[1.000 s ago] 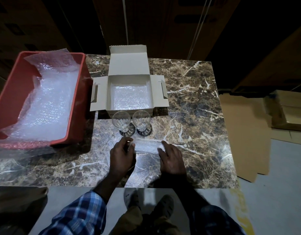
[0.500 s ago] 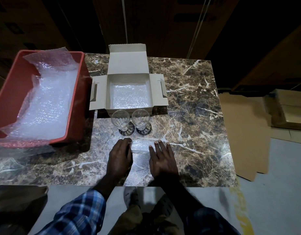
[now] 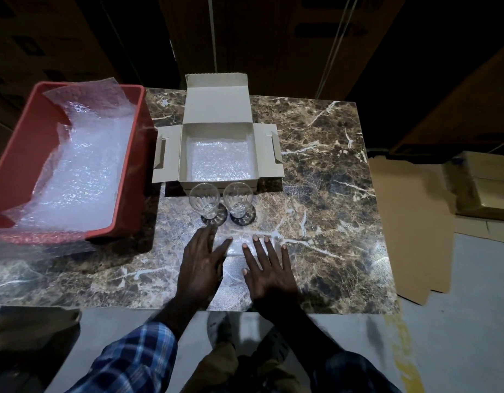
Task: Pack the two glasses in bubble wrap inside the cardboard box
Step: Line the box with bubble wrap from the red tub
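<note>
Two clear glasses, the left glass (image 3: 204, 200) and the right glass (image 3: 238, 198), stand upright side by side on the marble table (image 3: 324, 194), just in front of the open cardboard box (image 3: 218, 129). A bubble wrap sheet lines the box floor (image 3: 220, 160). Nearer me, a clear bubble wrap sheet (image 3: 235, 268) lies flat on the table. My left hand (image 3: 201, 262) and my right hand (image 3: 269, 268) press on it with straight, spread fingers. Both hands are a short way in front of the glasses.
A red plastic bin (image 3: 15, 154) holding more bubble wrap (image 3: 77, 177) sits at the table's left, with wrap spilling over its near edge. Flattened cardboard (image 3: 409, 228) and boxes lie on the floor to the right. The table's near edge runs just below my wrists.
The folded wrap that my hands held a second ago now lies spread flat. Both hands have opened and moved closer together, fingers straightened on the sheet.
</note>
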Demonstrator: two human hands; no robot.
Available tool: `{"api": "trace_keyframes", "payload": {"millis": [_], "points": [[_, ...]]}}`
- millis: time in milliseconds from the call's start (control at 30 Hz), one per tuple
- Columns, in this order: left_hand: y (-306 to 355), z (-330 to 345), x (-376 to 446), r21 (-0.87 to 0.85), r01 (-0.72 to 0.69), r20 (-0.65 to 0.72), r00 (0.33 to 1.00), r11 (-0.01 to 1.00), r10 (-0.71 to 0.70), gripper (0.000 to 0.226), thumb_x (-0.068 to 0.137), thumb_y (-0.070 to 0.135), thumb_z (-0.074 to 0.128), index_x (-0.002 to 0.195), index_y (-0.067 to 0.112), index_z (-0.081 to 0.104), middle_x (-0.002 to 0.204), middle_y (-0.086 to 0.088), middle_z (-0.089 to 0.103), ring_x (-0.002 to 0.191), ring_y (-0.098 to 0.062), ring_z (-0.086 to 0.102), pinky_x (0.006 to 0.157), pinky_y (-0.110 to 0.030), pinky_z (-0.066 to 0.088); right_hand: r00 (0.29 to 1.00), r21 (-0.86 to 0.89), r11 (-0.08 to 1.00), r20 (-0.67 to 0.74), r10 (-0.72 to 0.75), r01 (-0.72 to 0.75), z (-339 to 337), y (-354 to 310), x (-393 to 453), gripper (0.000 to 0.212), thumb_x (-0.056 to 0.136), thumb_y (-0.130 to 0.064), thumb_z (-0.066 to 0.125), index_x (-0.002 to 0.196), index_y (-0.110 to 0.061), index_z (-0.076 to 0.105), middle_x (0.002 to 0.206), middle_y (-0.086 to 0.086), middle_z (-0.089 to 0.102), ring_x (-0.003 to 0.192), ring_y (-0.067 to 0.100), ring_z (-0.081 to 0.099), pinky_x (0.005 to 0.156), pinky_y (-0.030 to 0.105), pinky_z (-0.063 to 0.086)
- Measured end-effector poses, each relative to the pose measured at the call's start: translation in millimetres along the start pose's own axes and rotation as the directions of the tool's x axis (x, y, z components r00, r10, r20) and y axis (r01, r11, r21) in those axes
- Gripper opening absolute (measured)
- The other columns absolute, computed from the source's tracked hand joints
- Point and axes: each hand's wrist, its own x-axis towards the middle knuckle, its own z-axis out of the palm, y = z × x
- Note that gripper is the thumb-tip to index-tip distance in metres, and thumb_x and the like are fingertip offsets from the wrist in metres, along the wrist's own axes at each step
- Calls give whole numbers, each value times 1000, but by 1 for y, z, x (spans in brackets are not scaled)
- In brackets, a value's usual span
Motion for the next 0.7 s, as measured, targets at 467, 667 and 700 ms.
{"api": "trace_keyframes", "payload": {"millis": [467,667,700], "points": [[54,7,-6,39,-272,94,959,961,268,50,98,14,50,145,0,45,157,-19,35,151,-32,24,124,-46,17,984,-15,994,-137,109,-112,3,4,-5,48,98,-21,50,140,0,54,152,17,45,145,28,37,114,53,36],[35,9,-18,125,-150,226,967,981,119,59,106,37,31,155,4,29,164,-11,22,154,-24,15,123,-44,15,993,-30,996,-88,80,-83,2,12,-7,52,100,-25,46,146,-1,47,154,15,42,146,28,36,118,52,29],[30,6,-21,146,-135,238,966,980,97,61,106,40,30,156,5,27,165,-10,20,154,-24,12,123,-45,15,992,-26,996,-93,86,-89,3,12,-8,51,100,-25,46,145,-1,47,154,15,43,145,28,37,118,53,30]]}}
